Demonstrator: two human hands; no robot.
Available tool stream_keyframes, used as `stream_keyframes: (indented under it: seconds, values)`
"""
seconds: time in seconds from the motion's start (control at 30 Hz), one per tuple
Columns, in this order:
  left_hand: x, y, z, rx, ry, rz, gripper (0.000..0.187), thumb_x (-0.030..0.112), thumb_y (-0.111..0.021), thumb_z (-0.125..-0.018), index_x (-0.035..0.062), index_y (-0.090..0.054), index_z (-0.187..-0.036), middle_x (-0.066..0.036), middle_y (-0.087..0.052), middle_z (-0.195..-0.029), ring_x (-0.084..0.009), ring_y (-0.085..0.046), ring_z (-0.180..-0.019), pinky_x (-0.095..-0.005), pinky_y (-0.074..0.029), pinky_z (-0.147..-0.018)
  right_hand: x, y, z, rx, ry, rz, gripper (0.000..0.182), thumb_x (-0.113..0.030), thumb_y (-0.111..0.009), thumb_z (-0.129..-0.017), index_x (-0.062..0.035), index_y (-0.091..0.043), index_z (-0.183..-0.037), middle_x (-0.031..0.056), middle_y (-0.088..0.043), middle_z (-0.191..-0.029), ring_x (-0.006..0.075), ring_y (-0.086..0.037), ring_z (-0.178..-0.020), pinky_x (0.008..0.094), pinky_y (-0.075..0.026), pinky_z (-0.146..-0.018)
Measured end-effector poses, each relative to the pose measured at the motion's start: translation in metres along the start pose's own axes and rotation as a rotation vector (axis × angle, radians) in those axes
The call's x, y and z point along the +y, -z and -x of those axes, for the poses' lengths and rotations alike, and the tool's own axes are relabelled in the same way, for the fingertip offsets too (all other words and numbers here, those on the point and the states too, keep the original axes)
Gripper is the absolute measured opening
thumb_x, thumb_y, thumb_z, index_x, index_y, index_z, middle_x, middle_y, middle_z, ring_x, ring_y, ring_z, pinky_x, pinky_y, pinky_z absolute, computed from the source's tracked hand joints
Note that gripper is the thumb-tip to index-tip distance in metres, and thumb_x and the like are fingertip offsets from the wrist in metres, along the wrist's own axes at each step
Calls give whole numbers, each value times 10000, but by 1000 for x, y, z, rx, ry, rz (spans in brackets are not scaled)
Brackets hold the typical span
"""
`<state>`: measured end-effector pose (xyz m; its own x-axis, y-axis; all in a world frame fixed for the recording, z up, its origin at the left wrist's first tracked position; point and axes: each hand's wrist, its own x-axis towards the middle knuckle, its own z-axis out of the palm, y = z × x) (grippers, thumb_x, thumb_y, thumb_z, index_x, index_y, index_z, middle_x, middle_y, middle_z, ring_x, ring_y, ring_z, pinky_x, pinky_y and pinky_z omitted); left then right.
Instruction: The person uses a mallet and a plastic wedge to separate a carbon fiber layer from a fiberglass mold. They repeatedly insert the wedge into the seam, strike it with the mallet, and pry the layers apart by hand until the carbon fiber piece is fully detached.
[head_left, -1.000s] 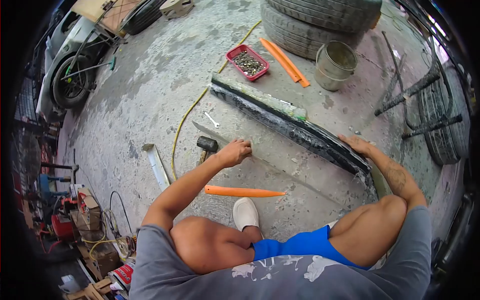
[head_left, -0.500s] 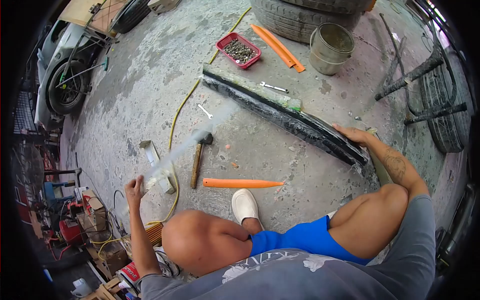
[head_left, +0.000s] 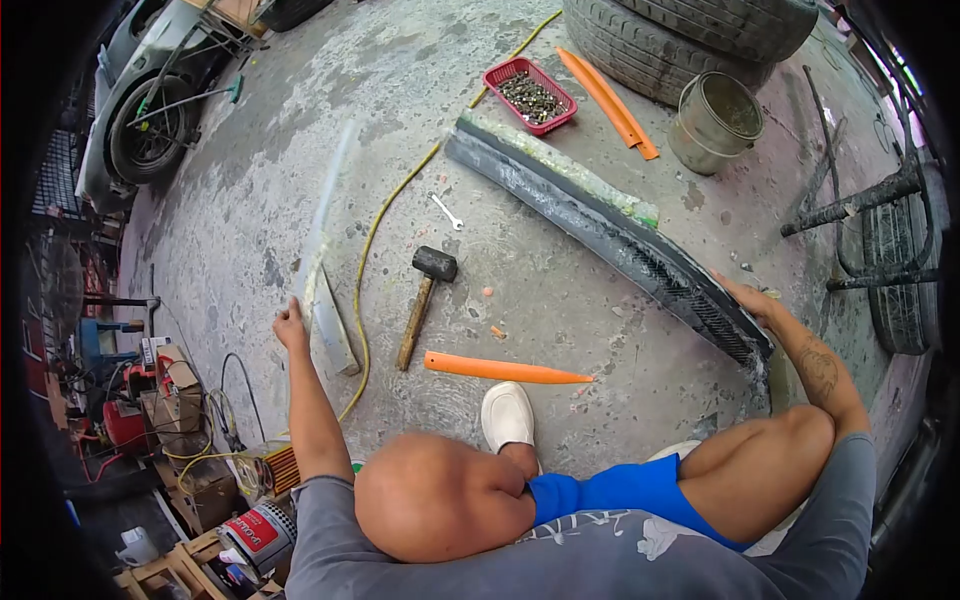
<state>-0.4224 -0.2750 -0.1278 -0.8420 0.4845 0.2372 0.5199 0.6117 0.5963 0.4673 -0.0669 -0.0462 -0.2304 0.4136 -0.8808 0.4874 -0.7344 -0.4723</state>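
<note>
A long black moulded panel (head_left: 600, 235) lies slantwise on the floor, partly woven-textured, with a rough pale-green strip along its far edge. My right hand (head_left: 748, 300) grips its near right end, some fingers hidden behind the edge. Off to the left, my left hand (head_left: 290, 326) is closed, with a long translucent strip (head_left: 333, 185) rising from beside the fingers; the exact grip is hard to see. Just right of that hand, an angled pale metal piece (head_left: 335, 325) rests on the floor. A mallet (head_left: 428, 290) with a black head and wooden handle lies between my hands.
An orange strip (head_left: 505, 368) lies before my shoe; another orange strip (head_left: 610, 100) is farther off. Beyond the panel stand a red basket of bolts (head_left: 550, 122), a bucket (head_left: 690, 155) and stacked tires (head_left: 640, 55). A wrench (head_left: 447, 212) lies near a yellow cord (head_left: 372, 235).
The translucent strip has swung left, away from the panel, and now points up and forward. My left hand has shifted slightly forward. The whole view has turned a little, while my right hand stays on the panel.
</note>
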Motion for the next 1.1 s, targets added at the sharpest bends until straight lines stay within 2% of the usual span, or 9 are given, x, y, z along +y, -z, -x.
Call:
stream_keyframes:
  seconds: [0.2,0.27,0.37,0.43,0.6,0.83,0.93,1.0,1.1]
  values:
    - [45,-39,31,267,155,-505,494,397,-717,-856,-24,-635,-1102,-209,-640,-1059,-347,-603,-956,-437,-477,-878,27,-3,-11,-142,112,-205,614,-561,-484,-994,-42,-610,-1297,80,-690,-1169,138,-678,-922,313,-563,-821]
    - [72,-52,52,205,-709,-202,421,267,-729,-863,9,-605,-1171,-176,-627,-1083,-309,-591,-971,-409,-473,-880,23,-7,-4,-226,-25,-264,545,-479,-489,-1015,-50,-582,-1337,71,-687,-1178,139,-679,-915,319,-565,-834]
    - [185,-57,170,-780,-523,327,242,130,-712,-877,41,-636,-1089,-111,-644,-990,-236,-613,-890,-362,-493,-829,47,4,-17,-347,-42,-303,525,-411,-499,-1022,-25,-545,-1375,89,-663,-1224,149,-654,-1018,309,-531,-914]
    - [228,-71,243,-1032,-608,312,232,201,-696,-919,17,-660,-1055,-108,-668,-939,-180,-644,-869,-337,-517,-791,48,1,-14,-352,-38,-300,529,-409,-499,-1022,-20,-541,-1377,91,-657,-1235,152,-646,-1037,310,-522,-929]
    - [321,-121,348,-1551,-2,724,540,510,-557,-980,-20,-647,-1022,-94,-691,-901,-146,-667,-754,-291,-553,-721,39,-19,-5,-270,59,-194,538,-405,-501,-1021,-8,-532,-1383,95,-641,-1262,158,-625,-1085,310,-498,-968]
    - [387,-147,367,-1552,507,1260,311,217,-653,-957,-85,-585,-986,-205,-688,-852,-237,-716,-703,-292,-599,-613,33,-27,-7,-139,15,-40,605,-469,-471,-1022,10,-513,-1390,96,-591,-1333,182,-572,-1173,311,-455,-1002]
    - [401,-134,365,-1457,335,1089,296,202,-623,-963,-91,-608,-916,-182,-683,-759,-230,-708,-640,-294,-594,-553,-5,-15,5,53,-48,369,594,-537,-539,-974,-18,-605,-1256,101,-668,-1157,189,-619,-1049,338,-499,-895]
    - [405,-126,363,-1382,276,928,303,180,-599,-961,-98,-619,-840,-169,-672,-692,-225,-699,-592,-312,-583,-500,-33,-16,17,182,433,805,551,-512,-636,-925,-13,-624,-1159,119,-681,-1043,197,-641,-966,361,-518,-843]
    - [401,-134,365,-1410,203,815,342,198,-594,-958,-111,-625,-816,-167,-673,-682,-215,-685,-549,-314,-562,-448,-77,-62,32,-14,510,659,605,-479,-694,-893,32,-614,-1207,169,-681,-1060,242,-657,-973,352,-525,-856]
